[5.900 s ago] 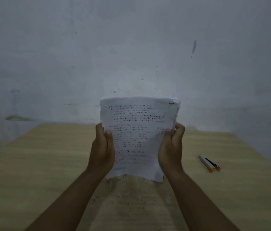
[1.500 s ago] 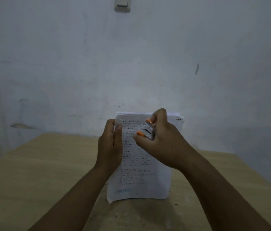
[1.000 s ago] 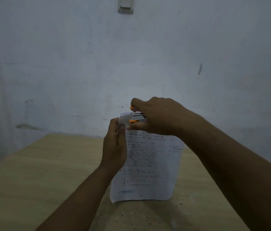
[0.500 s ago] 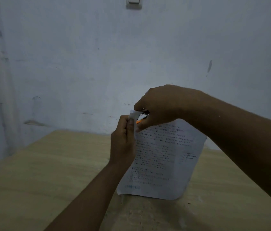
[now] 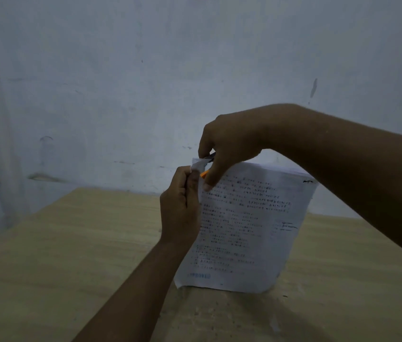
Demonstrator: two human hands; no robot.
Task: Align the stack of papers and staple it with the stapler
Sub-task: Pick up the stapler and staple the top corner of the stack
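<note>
Above the wooden table [image 5: 76, 245], I held the stack of papers [image 5: 246, 225] upright, its bottom edge down near the tabletop.

At its upper left corner my left hand [image 5: 181, 208] pinched the sheets tight along their left edge, while my right hand [image 5: 232, 144] came over the top, closed around the stapler [image 5: 206, 169]. Only an orange tip and a bit of dark metal showed between my fingers, right at that bent corner. Behind stood a pale, scuffed wall [image 5: 120, 82].
</note>
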